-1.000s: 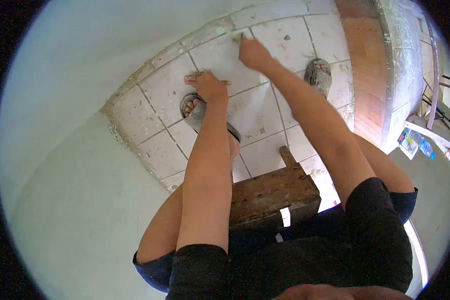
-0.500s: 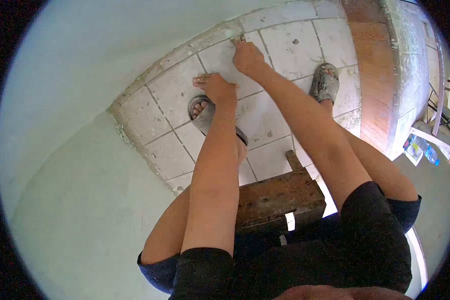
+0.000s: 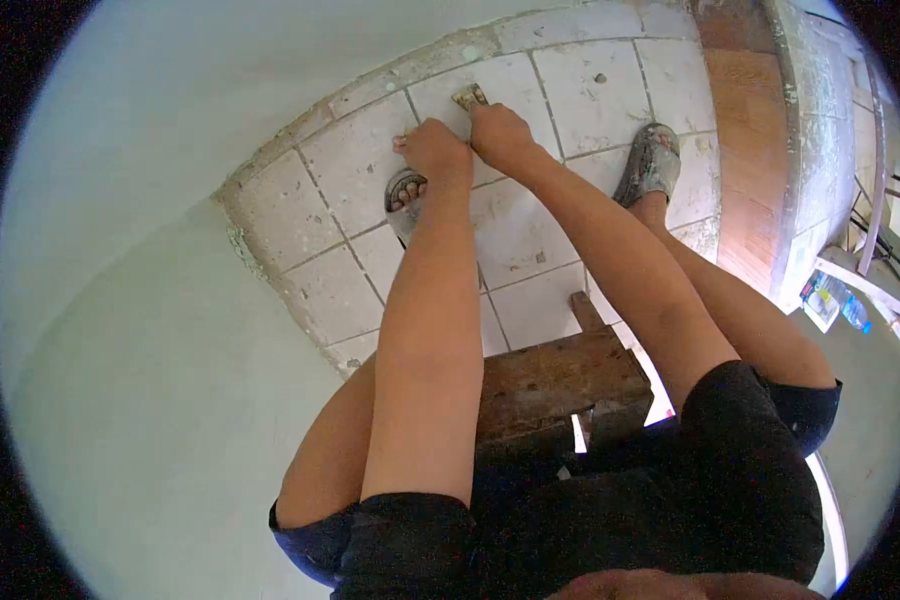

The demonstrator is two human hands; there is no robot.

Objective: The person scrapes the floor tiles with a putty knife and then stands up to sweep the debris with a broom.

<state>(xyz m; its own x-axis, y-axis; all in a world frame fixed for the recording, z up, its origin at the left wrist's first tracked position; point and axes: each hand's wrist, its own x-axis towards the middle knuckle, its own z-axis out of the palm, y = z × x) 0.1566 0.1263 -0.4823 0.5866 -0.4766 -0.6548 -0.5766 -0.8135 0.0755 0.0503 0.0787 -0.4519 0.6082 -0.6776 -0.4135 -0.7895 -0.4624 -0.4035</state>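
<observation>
A small scraper (image 3: 468,97) with a flat, dirty blade is in my right hand (image 3: 503,138), whose fingers are closed round it. Its blade is over a white floor tile (image 3: 470,75) near the wall. Close beside it, my left hand (image 3: 436,150) is curled, with only some fingertips showing at its left side. Whatever those fingers may hold is hidden. The left hand is above the toes of my left foot, which wears a grey slide sandal (image 3: 402,187).
A worn wooden stool (image 3: 560,385) stands beneath me. Pale walls (image 3: 150,400) border the stained tiles. My right foot wears another dusty sandal (image 3: 653,165), near a wood-look strip (image 3: 740,150). A plastic bottle (image 3: 854,310) lies at the right.
My right hand has drawn back from the wall side, and the scraper blade shows more clearly. My left hand has moved slightly up, its fingers now more curled.
</observation>
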